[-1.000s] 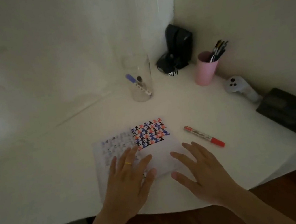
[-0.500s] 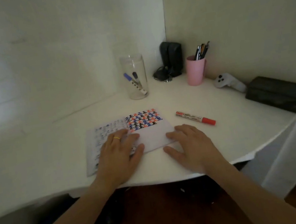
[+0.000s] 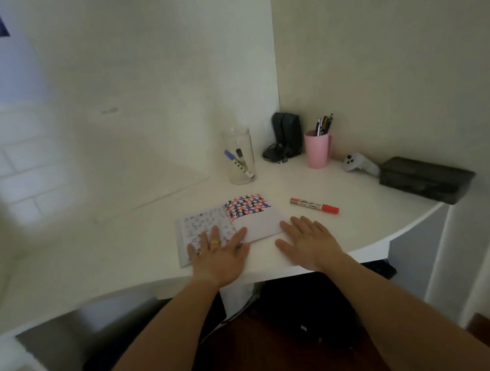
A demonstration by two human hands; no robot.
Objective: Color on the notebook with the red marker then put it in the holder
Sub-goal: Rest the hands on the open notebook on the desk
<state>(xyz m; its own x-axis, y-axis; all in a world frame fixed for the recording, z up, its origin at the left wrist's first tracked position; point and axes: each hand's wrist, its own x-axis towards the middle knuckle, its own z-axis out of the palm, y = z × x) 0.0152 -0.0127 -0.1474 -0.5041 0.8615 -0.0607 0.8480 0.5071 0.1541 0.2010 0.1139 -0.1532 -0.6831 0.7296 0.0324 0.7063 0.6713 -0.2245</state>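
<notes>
An open notebook point(image 3: 254, 215) lies on the white corner desk point(image 3: 140, 258); its right page carries a red, blue and black pattern at the top. My left hand point(image 3: 220, 254) rests flat on the notebook's left page, fingers spread, a yellow ring on one finger. My right hand point(image 3: 307, 241) lies flat on the desk just right of the notebook, holding nothing. The red marker point(image 3: 314, 205) lies capped on the desk, a short way beyond my right hand. A clear glass jar holder point(image 3: 238, 156) with a blue and a black marker stands behind the notebook.
A pink cup point(image 3: 317, 149) of pens, a black speaker point(image 3: 285, 134) with cables, a white controller point(image 3: 359, 163) and a dark case point(image 3: 425, 179) line the right wall. The desk's curved front edge is under my wrists. Shelves with papers sit at lower left.
The camera has pulled back and up, so the desk looks smaller and farther. Both hands stay flat in the same places; the marker has not moved.
</notes>
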